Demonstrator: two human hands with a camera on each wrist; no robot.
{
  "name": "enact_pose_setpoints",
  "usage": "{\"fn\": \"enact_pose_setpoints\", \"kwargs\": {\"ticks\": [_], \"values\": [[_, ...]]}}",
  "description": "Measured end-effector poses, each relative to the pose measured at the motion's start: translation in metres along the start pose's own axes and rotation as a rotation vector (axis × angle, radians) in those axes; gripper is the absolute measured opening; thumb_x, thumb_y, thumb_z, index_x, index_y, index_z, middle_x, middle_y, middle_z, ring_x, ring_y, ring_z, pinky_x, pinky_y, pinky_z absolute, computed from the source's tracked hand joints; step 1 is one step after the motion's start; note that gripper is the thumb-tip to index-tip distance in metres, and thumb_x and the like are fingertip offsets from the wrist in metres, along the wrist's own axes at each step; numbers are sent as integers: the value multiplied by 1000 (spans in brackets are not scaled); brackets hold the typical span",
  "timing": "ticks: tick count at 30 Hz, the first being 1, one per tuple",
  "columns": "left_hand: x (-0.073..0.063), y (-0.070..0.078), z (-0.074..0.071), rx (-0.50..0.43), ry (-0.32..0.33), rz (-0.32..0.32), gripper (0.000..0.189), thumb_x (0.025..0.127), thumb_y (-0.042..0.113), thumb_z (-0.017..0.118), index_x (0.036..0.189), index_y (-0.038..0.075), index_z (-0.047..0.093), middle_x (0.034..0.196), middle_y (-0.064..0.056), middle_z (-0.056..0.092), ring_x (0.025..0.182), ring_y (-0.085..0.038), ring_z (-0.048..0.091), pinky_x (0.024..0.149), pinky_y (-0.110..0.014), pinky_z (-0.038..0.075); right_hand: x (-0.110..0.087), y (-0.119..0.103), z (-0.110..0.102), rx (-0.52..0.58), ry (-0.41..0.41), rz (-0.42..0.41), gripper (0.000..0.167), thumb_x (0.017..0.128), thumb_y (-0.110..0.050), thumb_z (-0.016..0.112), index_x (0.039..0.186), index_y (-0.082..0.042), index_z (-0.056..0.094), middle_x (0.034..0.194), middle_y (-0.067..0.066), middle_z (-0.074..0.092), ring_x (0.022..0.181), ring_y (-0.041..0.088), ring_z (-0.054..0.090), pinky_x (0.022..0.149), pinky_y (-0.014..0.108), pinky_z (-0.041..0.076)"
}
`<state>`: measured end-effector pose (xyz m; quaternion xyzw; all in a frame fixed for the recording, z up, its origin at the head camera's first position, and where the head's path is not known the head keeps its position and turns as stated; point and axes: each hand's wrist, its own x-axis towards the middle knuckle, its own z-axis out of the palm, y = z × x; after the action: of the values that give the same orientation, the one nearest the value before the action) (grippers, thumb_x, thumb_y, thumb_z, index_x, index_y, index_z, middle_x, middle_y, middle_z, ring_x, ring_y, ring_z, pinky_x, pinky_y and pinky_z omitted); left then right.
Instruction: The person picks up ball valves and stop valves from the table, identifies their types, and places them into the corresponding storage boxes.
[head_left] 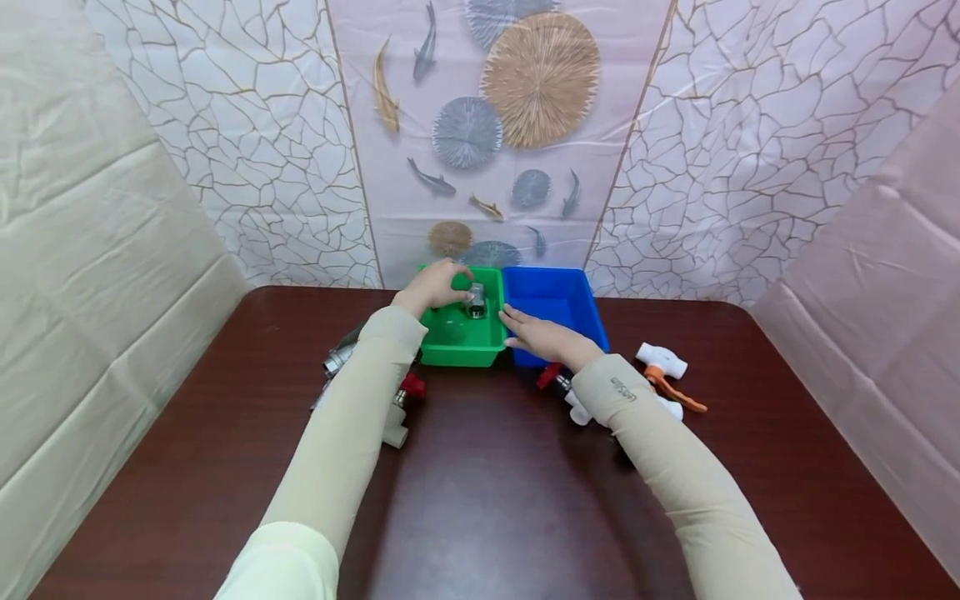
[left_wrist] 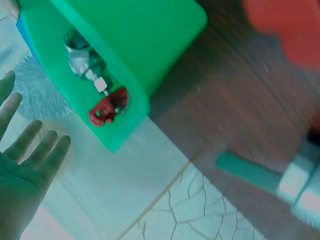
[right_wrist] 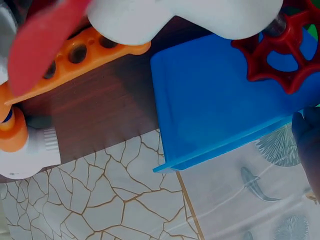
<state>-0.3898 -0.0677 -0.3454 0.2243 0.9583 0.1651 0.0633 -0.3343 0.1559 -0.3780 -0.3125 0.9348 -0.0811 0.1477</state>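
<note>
A metal valve with a red handle (left_wrist: 109,107) lies in the green tray (head_left: 461,357), its metal body (head_left: 476,298) showing in the head view. Over the left part of that tray is my left hand (head_left: 435,285), its fingers spread and apart from the valve in the left wrist view. My right hand (head_left: 543,336) has its fingers extended at the near-left side of the blue tray (head_left: 557,287), by the rim where the two trays meet. Whether its fingertips touch the rim I cannot tell.
Left of the green tray lie a metal valve (head_left: 337,358) and a red-handled grey valve (head_left: 393,435), partly behind my left arm. Near the blue tray are a white valve with a red handwheel (right_wrist: 285,47) and a white valve with an orange handle (head_left: 662,362). A patterned wall stands behind.
</note>
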Motion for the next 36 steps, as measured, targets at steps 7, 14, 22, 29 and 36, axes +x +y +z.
{"fn": "enact_pose_setpoints", "kwargs": {"ticks": [7, 14, 22, 29, 36], "values": [[-17, -16, -1, -59, 74, 84, 40, 93, 22, 60, 130, 9, 55, 136, -18, 49, 123, -35, 48, 103, -48, 38, -2, -6, 3, -61, 73, -72, 54, 102, -22, 40, 149, -2, 22, 156, 18, 19, 144, 34, 19, 115, 48, 23], [-42, -38, 13, -102, 114, 110, 41, 92, 20, 61, 128, 4, 56, 131, -18, 53, 120, -35, 49, 101, -48, 39, 1, -16, 15, -84, 160, -131, 50, 102, -20, 38, 148, -2, 26, 154, 18, 25, 144, 34, 20, 115, 48, 22], [-63, -43, 11, -143, 171, 123, 38, 91, 18, 62, 127, 6, 57, 131, -18, 52, 124, -36, 47, 103, -51, 38, -6, -29, 17, -59, 260, -109, 51, 101, -24, 43, 145, -1, 33, 151, 20, 31, 142, 35, 25, 113, 48, 26], [-83, -44, 11, -71, 206, 114, 38, 91, 21, 63, 128, 11, 57, 131, -15, 53, 123, -32, 49, 101, -49, 41, -8, -48, 25, -74, 433, -97, 46, 97, -22, 52, 138, -1, 45, 139, 19, 49, 129, 34, 46, 105, 47, 39], [-94, -45, 15, -55, 264, 101, 42, 91, 23, 62, 131, 12, 55, 134, -13, 52, 125, -32, 49, 101, -50, 41, -7, -71, 35, -46, 595, -58, 42, 93, -16, 57, 132, -1, 52, 124, 16, 59, 114, 32, 57, 94, 45, 49]]}}
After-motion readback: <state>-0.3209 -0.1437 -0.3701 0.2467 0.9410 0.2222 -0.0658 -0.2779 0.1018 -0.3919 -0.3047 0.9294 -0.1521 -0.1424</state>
